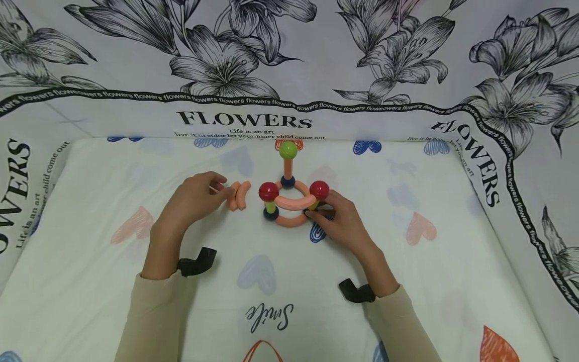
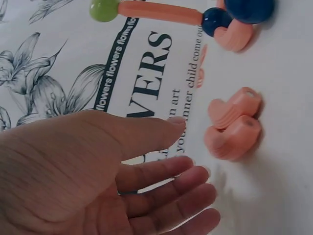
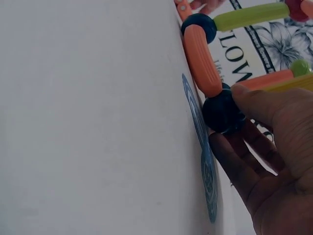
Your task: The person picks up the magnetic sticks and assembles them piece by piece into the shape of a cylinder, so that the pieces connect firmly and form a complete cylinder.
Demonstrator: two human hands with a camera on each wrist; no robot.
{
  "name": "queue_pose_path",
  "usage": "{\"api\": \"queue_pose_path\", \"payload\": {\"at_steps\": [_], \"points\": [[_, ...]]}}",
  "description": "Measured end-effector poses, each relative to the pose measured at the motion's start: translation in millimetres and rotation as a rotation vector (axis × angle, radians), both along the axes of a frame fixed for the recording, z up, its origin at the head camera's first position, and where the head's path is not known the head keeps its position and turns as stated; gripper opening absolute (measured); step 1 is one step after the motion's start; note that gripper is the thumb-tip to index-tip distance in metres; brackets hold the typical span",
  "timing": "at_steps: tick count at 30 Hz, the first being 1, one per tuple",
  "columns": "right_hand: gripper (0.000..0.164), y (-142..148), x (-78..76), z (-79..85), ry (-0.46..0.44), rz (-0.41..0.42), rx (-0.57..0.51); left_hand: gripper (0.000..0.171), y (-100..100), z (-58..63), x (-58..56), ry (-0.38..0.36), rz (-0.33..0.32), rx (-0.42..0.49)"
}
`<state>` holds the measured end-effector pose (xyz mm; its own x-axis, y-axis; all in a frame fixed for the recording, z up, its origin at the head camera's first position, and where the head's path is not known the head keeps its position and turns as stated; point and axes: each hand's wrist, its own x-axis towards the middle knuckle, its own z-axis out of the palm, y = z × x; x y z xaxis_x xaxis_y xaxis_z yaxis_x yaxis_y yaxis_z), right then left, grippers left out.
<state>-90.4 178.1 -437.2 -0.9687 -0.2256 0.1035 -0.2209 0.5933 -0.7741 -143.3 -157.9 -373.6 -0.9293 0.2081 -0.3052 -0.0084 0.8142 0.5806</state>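
Observation:
A ball-and-rod construction toy stands on the table: a ring of curved orange rods (image 1: pixel 291 221) and dark blue balls, with upright rods rising from it. Two uprights carry red balls (image 1: pixel 269 192) bridged by another curved orange rod (image 1: pixel 295 203); the rear one carries a green ball (image 1: pixel 288 150). My right hand (image 1: pixel 341 218) pinches a dark blue ball (image 3: pixel 222 113) at the ring's right side between thumb and fingers. Left of the toy, two loose curved orange rods (image 2: pixel 234 138) lie side by side. Beside them my left hand (image 1: pixel 194 198) hovers, fingers relaxed and holding nothing.
A white cloth (image 1: pixel 217 317) printed with hearts and "Smile" covers the near table. Behind it lies a floral cloth (image 1: pixel 325 60) with "FLOWERS" lettering. Black straps (image 1: pixel 197 262) are on both wrists.

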Motion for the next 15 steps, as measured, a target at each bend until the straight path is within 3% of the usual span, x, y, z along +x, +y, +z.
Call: {"api": "queue_pose_path", "payload": {"at_steps": [7,15], "points": [[0.039,-3.0,-1.2,3.1,0.002,0.003,0.000,0.057,3.0,-9.8,0.8,0.043,0.056,-0.038],[0.041,-2.4,-0.6,4.3,-0.019,0.006,-0.001,0.051,0.5,-15.8,2.1,0.072,0.044,-0.048]]}}
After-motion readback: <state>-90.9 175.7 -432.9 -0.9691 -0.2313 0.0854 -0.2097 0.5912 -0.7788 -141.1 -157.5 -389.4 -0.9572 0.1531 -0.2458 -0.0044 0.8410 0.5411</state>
